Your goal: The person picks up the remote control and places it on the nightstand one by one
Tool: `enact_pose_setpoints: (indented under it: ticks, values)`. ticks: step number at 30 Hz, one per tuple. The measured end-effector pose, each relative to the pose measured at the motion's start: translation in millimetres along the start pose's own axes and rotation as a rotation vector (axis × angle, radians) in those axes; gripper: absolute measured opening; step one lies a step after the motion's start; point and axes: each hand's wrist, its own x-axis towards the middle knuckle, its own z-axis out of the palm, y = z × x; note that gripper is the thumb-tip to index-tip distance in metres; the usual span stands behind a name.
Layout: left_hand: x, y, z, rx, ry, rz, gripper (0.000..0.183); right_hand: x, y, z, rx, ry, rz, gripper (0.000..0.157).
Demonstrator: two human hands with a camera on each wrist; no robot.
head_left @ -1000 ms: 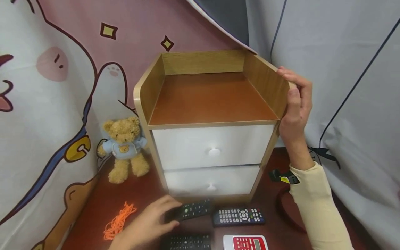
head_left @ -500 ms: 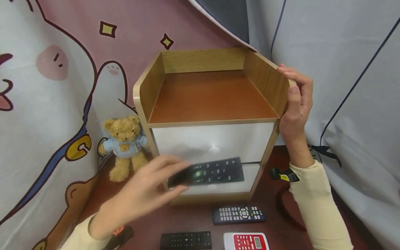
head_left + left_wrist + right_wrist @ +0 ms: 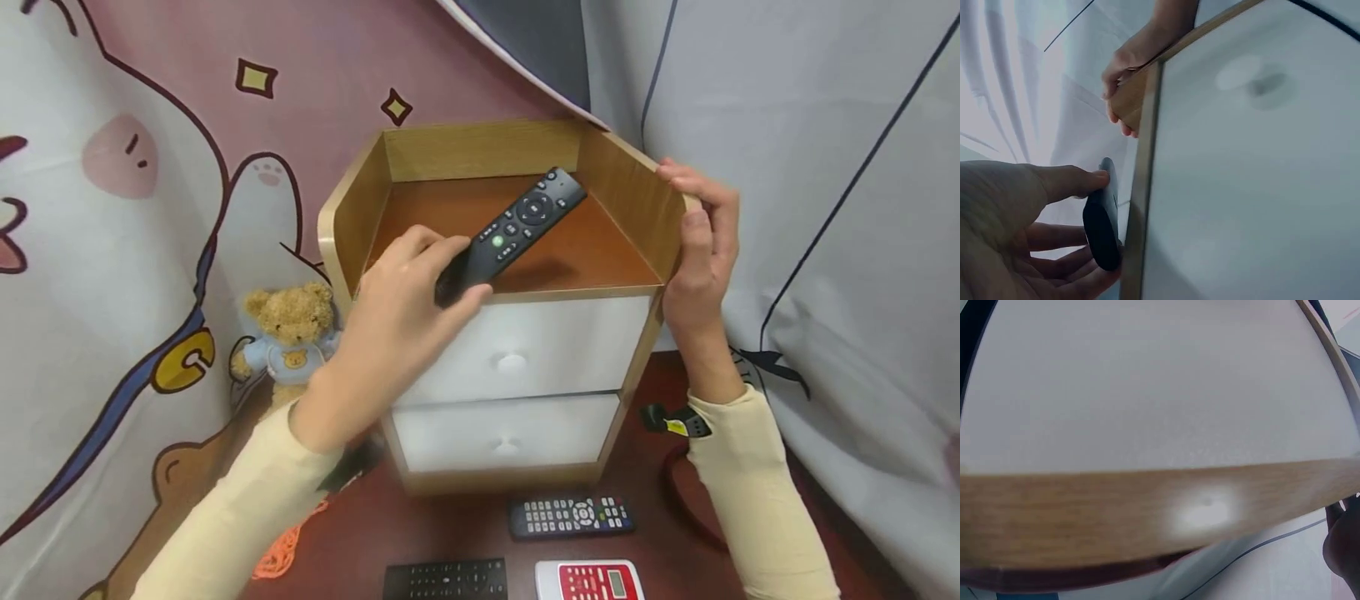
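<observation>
A small wooden cabinet [image 3: 360,208] with two white drawers stands on the dark red table [image 3: 675,542]. My left hand [image 3: 420,287] grips the near end of a black remote [image 3: 517,227] and holds it over the cabinet's brown top shelf, its far end pointing to the back right. In the left wrist view the black remote [image 3: 1102,222] lies between thumb and fingers at the cabinet's front edge [image 3: 1141,187]. My right hand [image 3: 701,242] grips the top of the cabinet's right side wall; its fingers [image 3: 1116,94] show there too. The right wrist view shows only the cabinet's side [image 3: 1147,506].
On the table in front of the cabinet lie a dark blue remote [image 3: 572,516], a black remote [image 3: 446,579] and a red-and-white calculator [image 3: 589,581]. A teddy bear [image 3: 288,342] sits left of the cabinet, orange cord [image 3: 277,550] near it. Curtains hang close behind and right.
My left hand picked the black remote up off the table, raised it past the drawers and brought it over the cabinet's top shelf. My right hand stayed on the side wall.
</observation>
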Motion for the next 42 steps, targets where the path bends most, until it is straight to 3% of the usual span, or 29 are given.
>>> enact_pose_setpoints:
  ticks: [10,15,25,33,42]
  values:
    - [53.7,19.7,23.3,0.125,-0.217,-0.136,0.034,-2,-3,0.8,-0.012,-0.019,0.012,0.033]
    - [67.7,22.5,35.0,0.213,-0.279,-0.162,0.027,-2,-3,1.5,0.006,-0.007,-0.001,0.032]
    - [75.2,33.0,51.9,0.234,-0.347,-0.193,0.034,-1,2,1.6,0.017,-0.012,0.002,0.032]
    - [64.4,42.3,61.7,0.186,-0.391,-0.083,0.055,-3,1,-2.7,-0.026,-0.027,0.003,0.032]
    - [57.6,43.7,74.4,0.042,-0.342,-0.005,0.067,0,3,-2.1,0.016,-0.025,-0.003,0.031]
